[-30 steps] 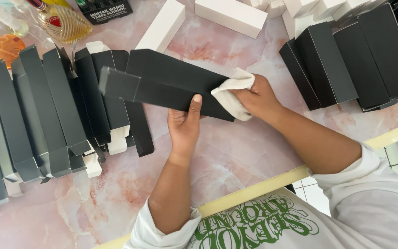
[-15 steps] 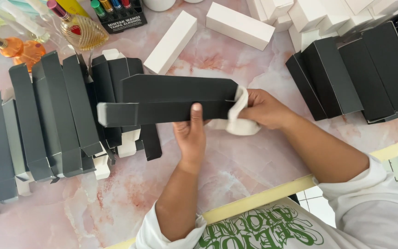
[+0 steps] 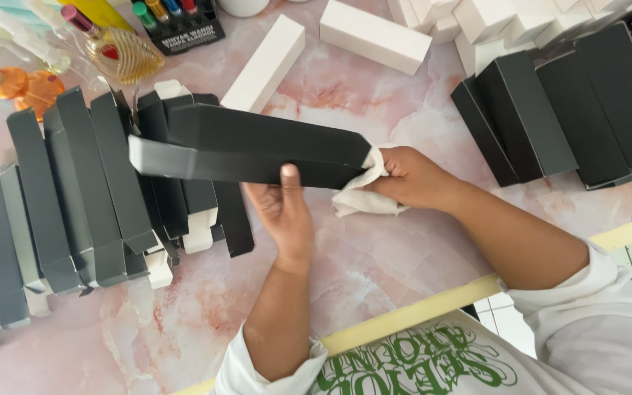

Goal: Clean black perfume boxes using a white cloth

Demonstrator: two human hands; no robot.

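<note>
Left hand (image 3: pixel 284 212) grips long black box (image 3: pixel 250 146) from below, thumb up; right hand (image 3: pixel 411 178) clutches white cloth (image 3: pixel 363 194) at box end, probably touching.

Long black box (image 3: pixel 257 146) held level above pink marble table (image 3: pixel 374 263), left hand (image 3: pixel 287 212) gripping its middle, thumb on front face. Right hand (image 3: pixel 411 175) pressing white cloth (image 3: pixel 363 197) against box's right end. Rows of black boxes (image 3: pixel 74 190) behind.

Bright even daylight, soft shadows, mild glare on marble, sharp focus
</note>
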